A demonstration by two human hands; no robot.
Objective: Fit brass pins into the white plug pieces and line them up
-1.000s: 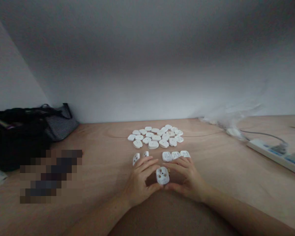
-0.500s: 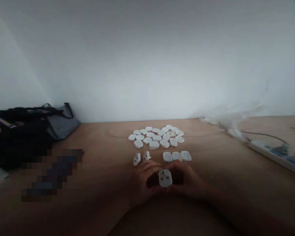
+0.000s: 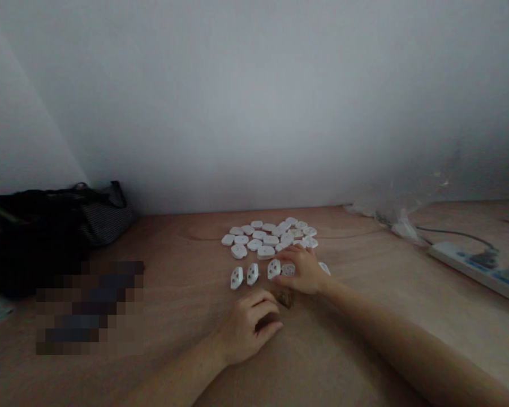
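Observation:
My right hand point(image 3: 302, 267) reaches forward, its fingers stretched flat over a row of white plug pieces point(image 3: 253, 273) that stand on the wooden table point(image 3: 173, 294). Its fingertips touch the front edge of a pile of several white plug pieces point(image 3: 269, 234). One piece point(image 3: 274, 268) stands just left of its thumb, and another shows under the palm. My left hand point(image 3: 250, 319) rests on the table nearer to me, fingers curled, with nothing visible in it. A small brown thing point(image 3: 285, 298) that I cannot make out lies between the hands.
A black bag point(image 3: 29, 237) and a striped pouch point(image 3: 106, 217) sit at the far left by the wall. A white power strip point(image 3: 475, 265) with a cable lies at the right, behind it a clear plastic bag point(image 3: 401, 217).
Both hands held one white piece close to me. That piece now stands in the row, my right hand has moved forward to the pile, and my left hand stays back.

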